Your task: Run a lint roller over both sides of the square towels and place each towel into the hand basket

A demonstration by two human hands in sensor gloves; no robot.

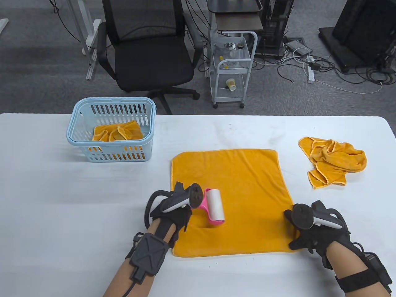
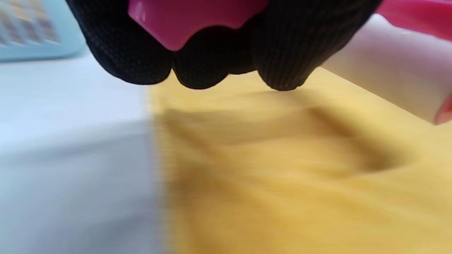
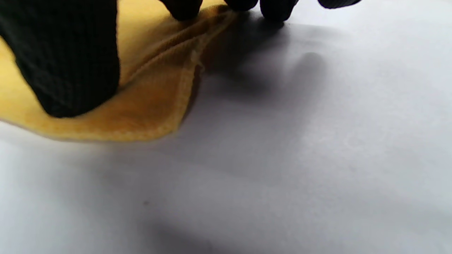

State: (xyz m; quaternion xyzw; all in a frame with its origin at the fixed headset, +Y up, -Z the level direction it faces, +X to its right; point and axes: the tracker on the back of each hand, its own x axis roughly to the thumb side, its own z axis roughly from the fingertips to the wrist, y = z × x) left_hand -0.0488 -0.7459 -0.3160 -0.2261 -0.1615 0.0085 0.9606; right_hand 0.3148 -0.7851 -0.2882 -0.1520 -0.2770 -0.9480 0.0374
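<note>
An orange square towel (image 1: 235,185) lies spread flat in the middle of the white table (image 1: 62,201). My left hand (image 1: 173,212) grips the pink handle of a lint roller (image 1: 215,208), whose white roll rests on the towel near its left side. In the left wrist view, curled fingers (image 2: 282,42) wrap the pink handle (image 2: 190,17), with the roll (image 2: 388,77) on the towel (image 2: 282,176). My right hand (image 1: 304,235) presses down the towel's near right corner; the thumb (image 3: 67,60) lies on the corner (image 3: 152,106).
A light blue hand basket (image 1: 111,154) stands at the back left with one orange towel (image 1: 117,131) inside. Another orange towel (image 1: 334,161) lies crumpled at the right. Beyond the table are an office chair (image 1: 148,46) and a small white cart (image 1: 232,68).
</note>
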